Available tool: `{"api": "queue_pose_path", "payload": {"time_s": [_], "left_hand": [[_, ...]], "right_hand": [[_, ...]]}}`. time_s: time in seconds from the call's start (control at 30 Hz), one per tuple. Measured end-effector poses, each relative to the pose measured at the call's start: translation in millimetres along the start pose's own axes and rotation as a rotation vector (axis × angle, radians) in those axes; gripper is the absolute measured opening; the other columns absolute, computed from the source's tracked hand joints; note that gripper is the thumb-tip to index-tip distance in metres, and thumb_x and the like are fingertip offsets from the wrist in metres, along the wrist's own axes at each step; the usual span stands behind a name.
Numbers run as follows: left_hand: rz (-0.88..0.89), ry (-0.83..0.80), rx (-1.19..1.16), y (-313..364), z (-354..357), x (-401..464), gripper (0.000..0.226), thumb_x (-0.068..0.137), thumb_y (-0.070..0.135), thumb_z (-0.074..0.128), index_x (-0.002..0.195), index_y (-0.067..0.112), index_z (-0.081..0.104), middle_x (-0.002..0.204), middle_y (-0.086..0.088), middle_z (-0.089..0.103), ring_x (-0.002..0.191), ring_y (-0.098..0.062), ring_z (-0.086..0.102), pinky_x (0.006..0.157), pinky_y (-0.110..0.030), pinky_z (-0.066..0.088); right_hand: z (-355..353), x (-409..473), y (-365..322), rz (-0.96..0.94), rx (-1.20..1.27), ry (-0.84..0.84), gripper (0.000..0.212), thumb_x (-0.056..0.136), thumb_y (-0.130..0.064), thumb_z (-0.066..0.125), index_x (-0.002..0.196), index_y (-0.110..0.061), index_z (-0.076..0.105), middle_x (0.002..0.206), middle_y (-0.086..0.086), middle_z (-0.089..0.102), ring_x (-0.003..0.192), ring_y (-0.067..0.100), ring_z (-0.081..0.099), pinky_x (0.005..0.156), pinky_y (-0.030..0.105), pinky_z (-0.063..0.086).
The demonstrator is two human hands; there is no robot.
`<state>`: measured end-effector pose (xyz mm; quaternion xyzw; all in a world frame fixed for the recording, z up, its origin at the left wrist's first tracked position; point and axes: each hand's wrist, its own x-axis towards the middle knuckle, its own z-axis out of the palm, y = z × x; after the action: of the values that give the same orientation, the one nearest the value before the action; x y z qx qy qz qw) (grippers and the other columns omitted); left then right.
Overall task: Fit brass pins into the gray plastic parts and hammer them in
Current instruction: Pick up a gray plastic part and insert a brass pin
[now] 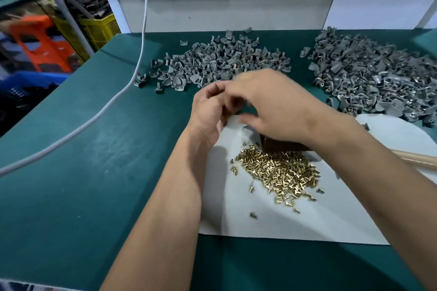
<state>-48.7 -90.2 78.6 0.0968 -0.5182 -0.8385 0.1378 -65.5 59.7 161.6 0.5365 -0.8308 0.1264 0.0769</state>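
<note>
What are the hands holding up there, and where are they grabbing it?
Too blurred to tell. The left hand and right hand meet above the white sheet, fingers curled around something small.

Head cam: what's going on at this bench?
A person works bare-handed at a green-topped table. The left hand and right hand meet above a white sheet, apparently around something small; motion blur hides what it is. A heap of small brass pins lies on the sheet. Two piles of gray plastic parts sit farther back, one in the middle, one at right. A wooden handle lies at right, untouched.
</note>
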Motion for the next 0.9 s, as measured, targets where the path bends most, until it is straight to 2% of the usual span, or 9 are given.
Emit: {"api": "queue_pose_path", "payload": {"time_s": [0.1, 0.2, 0.33, 0.43, 0.5, 0.57, 0.67, 0.77, 0.9], "left_hand": [[0.000, 0.086, -0.034, 0, 0, 0, 0.021, 0.089, -0.013, 0.062, 0.093, 0.005, 0.071, 0.075, -0.009, 0.074, 0.066, -0.019, 0.071, 0.061, -0.027, 0.059], [-0.013, 0.139, -0.111, -1, 3, 2, 0.024, 0.093, -0.012, 0.060, 0.102, 0.007, 0.070, 0.087, -0.018, 0.073, 0.071, -0.022, 0.074, 0.058, -0.023, 0.058], [-0.004, 0.172, -0.116, -1, 2, 5, 0.037, 0.097, -0.014, 0.047, 0.108, 0.009, 0.074, 0.092, -0.023, 0.065, 0.075, -0.024, 0.072, 0.061, -0.022, 0.058], [-0.032, 0.200, -0.129, -1, 2, 4, 0.029, 0.097, -0.012, 0.051, 0.105, 0.002, 0.074, 0.101, -0.022, 0.055, 0.075, -0.023, 0.067, 0.065, -0.020, 0.059], [-0.034, 0.212, -0.147, -2, 3, 4, 0.025, 0.097, -0.012, 0.053, 0.102, 0.001, 0.074, 0.103, -0.023, 0.060, 0.075, -0.021, 0.068, 0.070, -0.021, 0.061], [-0.027, 0.210, -0.150, -2, 3, 4, 0.022, 0.097, -0.012, 0.055, 0.104, 0.000, 0.072, 0.104, -0.021, 0.069, 0.076, -0.019, 0.071, 0.074, -0.021, 0.061], [-0.018, 0.189, -0.122, -3, 3, 3, 0.021, 0.097, -0.009, 0.058, 0.106, 0.001, 0.073, 0.100, -0.016, 0.075, 0.074, -0.016, 0.072, 0.070, -0.019, 0.060], [-0.008, 0.165, -0.094, -4, 1, 2, 0.019, 0.096, -0.005, 0.062, 0.107, 0.003, 0.076, 0.095, -0.014, 0.076, 0.072, -0.016, 0.071, 0.070, -0.020, 0.060], [0.012, 0.143, -0.115, -5, 2, -1, 0.020, 0.097, -0.002, 0.063, 0.115, 0.000, 0.072, 0.090, -0.015, 0.074, 0.072, -0.018, 0.070, 0.080, -0.029, 0.058]], "right_hand": [[5, -6, -13, -0.035, 0.176, -0.373, 0.019, 0.077, -0.026, 0.087, 0.092, -0.030, 0.076, 0.083, -0.018, 0.067, 0.071, -0.007, 0.056, 0.071, 0.011, 0.044], [18, -9, -19, -0.036, 0.203, -0.483, 0.019, 0.073, -0.023, 0.089, 0.087, -0.028, 0.076, 0.072, -0.017, 0.067, 0.065, -0.006, 0.057, 0.059, 0.008, 0.038], [21, -8, -23, -0.010, 0.195, -0.493, 0.016, 0.076, -0.015, 0.083, 0.079, -0.027, 0.074, 0.073, -0.013, 0.070, 0.068, 0.002, 0.063, 0.063, 0.021, 0.046], [19, -10, -26, -0.006, 0.139, -0.509, 0.014, 0.078, -0.013, 0.079, 0.079, -0.026, 0.073, 0.073, -0.014, 0.068, 0.069, 0.003, 0.060, 0.060, 0.018, 0.041], [18, -12, -28, -0.012, 0.049, -0.501, 0.011, 0.081, -0.015, 0.075, 0.082, -0.025, 0.071, 0.074, -0.013, 0.063, 0.072, 0.007, 0.056, 0.060, 0.020, 0.038], [17, -15, -32, -0.022, -0.055, -0.483, 0.013, 0.083, -0.014, 0.069, 0.075, -0.023, 0.064, 0.072, -0.009, 0.052, 0.073, 0.015, 0.049, 0.065, 0.023, 0.038], [17, -18, -37, -0.018, -0.111, -0.463, 0.032, 0.083, -0.011, 0.063, 0.062, -0.020, 0.041, 0.066, -0.005, 0.040, 0.071, 0.025, 0.046, 0.065, 0.030, 0.041], [14, -19, -39, -0.001, -0.113, -0.424, 0.023, 0.091, -0.012, 0.062, 0.073, -0.023, 0.052, 0.075, -0.002, 0.046, 0.077, 0.026, 0.055, 0.069, 0.034, 0.049], [-3, -22, -31, 0.029, -0.015, -0.304, 0.014, 0.088, -0.010, 0.062, 0.080, -0.022, 0.060, 0.073, -0.008, 0.051, 0.073, 0.019, 0.053, 0.063, 0.028, 0.040]]}}
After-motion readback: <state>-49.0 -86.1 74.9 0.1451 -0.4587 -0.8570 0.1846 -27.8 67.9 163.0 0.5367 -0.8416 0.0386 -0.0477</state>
